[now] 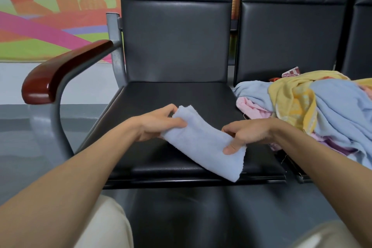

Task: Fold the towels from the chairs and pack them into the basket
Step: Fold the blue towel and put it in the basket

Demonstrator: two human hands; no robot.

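Observation:
A light blue towel (201, 143), folded into a narrow strip, lies slanted across the black seat of the chair (153, 98) in front of me. My left hand (159, 125) pinches its far left end, thumb on top. My right hand (247, 134) grips its right edge, thumb pressed on the cloth. The near end of the towel hangs over the seat's front edge. A pile of unfolded towels (314, 110), blue, yellow and pink, covers the neighbouring seat on the right. No basket is in view.
A red-brown wooden armrest (62, 70) on a grey metal frame stands at the left. A second black chair back (291, 32) rises behind the pile. A colourful mural covers the wall at the far left. My knees show at the bottom.

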